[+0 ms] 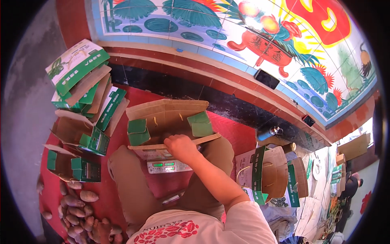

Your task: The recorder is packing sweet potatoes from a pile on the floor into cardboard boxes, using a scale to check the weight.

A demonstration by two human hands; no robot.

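Resting its curled grip on the near edge of an open brown cardboard box with green flaps [166,118], the right hand [180,147] presses there; whether the fingers pinch the edge cannot be told. That box sits on a flat digital scale with green display [167,166] between the person's knees. Reddish-brown sweet potatoes [77,211] lie left on the red floor [239,134]; the left hand is out of sight.

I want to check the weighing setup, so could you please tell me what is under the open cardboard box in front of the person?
The open cardboard box sits on a scale; only its front panel with green displays shows. The right hand rests on the box's near edge. The scale's platform is covered.
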